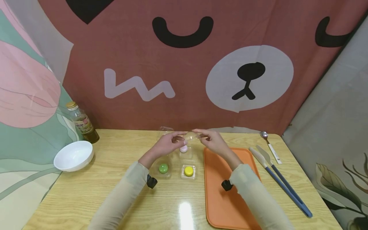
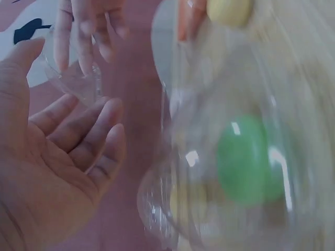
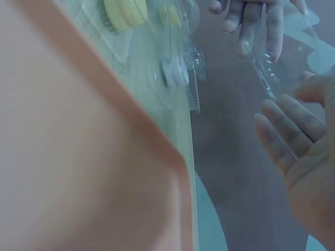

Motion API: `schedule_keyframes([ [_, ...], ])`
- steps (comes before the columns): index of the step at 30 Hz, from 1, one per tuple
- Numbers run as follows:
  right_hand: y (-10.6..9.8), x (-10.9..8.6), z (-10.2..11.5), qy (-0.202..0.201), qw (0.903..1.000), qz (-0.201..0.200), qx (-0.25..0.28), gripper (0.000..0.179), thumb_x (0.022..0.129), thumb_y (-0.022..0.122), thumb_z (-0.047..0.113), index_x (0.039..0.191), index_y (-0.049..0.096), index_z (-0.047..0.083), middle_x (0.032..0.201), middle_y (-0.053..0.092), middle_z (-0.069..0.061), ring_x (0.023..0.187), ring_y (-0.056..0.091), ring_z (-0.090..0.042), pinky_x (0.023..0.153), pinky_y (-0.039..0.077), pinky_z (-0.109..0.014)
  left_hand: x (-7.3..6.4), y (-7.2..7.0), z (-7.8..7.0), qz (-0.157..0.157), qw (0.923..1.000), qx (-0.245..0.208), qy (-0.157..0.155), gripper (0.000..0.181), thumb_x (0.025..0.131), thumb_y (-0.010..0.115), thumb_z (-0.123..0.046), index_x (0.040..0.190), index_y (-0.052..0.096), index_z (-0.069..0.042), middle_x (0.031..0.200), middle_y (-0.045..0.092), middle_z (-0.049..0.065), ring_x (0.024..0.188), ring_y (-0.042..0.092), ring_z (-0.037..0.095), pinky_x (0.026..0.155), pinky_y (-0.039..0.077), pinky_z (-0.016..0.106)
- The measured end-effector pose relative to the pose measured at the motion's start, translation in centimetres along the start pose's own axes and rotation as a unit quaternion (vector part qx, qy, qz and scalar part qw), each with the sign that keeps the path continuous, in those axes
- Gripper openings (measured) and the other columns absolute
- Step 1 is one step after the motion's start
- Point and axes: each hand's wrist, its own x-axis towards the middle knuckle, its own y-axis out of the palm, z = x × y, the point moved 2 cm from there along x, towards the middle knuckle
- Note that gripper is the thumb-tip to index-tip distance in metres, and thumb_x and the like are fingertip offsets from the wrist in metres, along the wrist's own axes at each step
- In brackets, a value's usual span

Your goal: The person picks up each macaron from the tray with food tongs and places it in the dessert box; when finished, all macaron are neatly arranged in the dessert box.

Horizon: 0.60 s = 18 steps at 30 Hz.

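Between both hands, raised over the back of the table, is a thin clear plastic dome lid [image 1: 191, 136]. My left hand [image 1: 167, 144] pinches its left side with thumb and fingers. On the opposite side, my right hand [image 1: 214, 142] grips the edge; this grip shows in the right wrist view around the clear lid [image 3: 285, 60]. Below the hands, a round pink piece [image 1: 183, 149] sits in a clear plastic tray, partly hidden by the left fingers. Closer to me are a round green piece [image 1: 163, 168] and a round yellow piece [image 1: 188, 171], each in clear plastic.
An orange tray [image 1: 218, 204] lies under the right forearm. To its right are long blue-handled tongs [image 1: 287, 188] and a spoon [image 1: 270, 147]. A white bowl [image 1: 73, 156] and a glass bottle [image 1: 84, 124] stand at the left. A printed curtain [image 1: 138, 115] hangs behind the table.
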Motion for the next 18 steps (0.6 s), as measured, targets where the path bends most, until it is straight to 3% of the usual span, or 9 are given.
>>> schedule_keyframes([
  [4, 0.0, -0.4, -0.3, 0.016, 0.9983, 0.048, 0.03, 0.058, 0.096, 0.05, -0.004, 0.149, 0.053, 0.019, 0.148, 0.058, -0.009, 0.127, 0.062, -0.035, 0.07, 0.051, -0.034, -0.1, -0.4, 0.1, -0.018, 0.9967, 0.075, 0.026, 0.061, 0.091, 0.072, -0.048, 0.147, 0.054, -0.029, 0.139, 0.065, 0.004, 0.128, 0.06, 0.027, 0.107, 0.05, 0.048],
  [7, 0.0, -0.5, -0.4, 0.014, 0.9953, 0.078, 0.057, 0.059, 0.098, 0.051, -0.002, 0.153, 0.047, 0.02, 0.155, 0.051, -0.008, 0.132, 0.058, -0.034, 0.086, 0.056, -0.043, -0.1, -0.7, 0.4, -0.023, 0.9924, 0.114, 0.04, 0.066, 0.09, 0.074, -0.049, 0.148, 0.052, -0.029, 0.145, 0.061, 0.003, 0.137, 0.054, 0.029, 0.112, 0.045, 0.053],
  [11, 0.0, -0.5, -0.5, 0.012, 0.9911, 0.1, 0.088, 0.06, 0.101, 0.061, 0.011, 0.156, 0.041, 0.019, 0.161, 0.041, -0.007, 0.138, 0.051, -0.036, 0.106, 0.049, -0.057, 0.2, -1.0, 0.8, -0.02, 0.9861, 0.157, 0.051, 0.069, 0.089, 0.074, -0.052, 0.15, 0.049, -0.032, 0.15, 0.056, -0.001, 0.14, 0.051, 0.026, 0.115, 0.042, 0.053],
  [18, 0.3, -0.2, -0.3, 0.013, 0.9944, 0.105, 0.008, 0.07, 0.093, 0.075, 0.031, 0.155, 0.042, 0.025, 0.159, 0.044, -0.002, 0.136, 0.053, -0.032, 0.108, 0.048, -0.055, 0.5, -1.3, 1.1, -0.002, 0.9756, 0.208, 0.072, 0.073, 0.087, 0.075, -0.054, 0.152, 0.047, -0.032, 0.151, 0.055, -0.003, 0.142, 0.048, 0.027, 0.115, 0.041, 0.054],
])
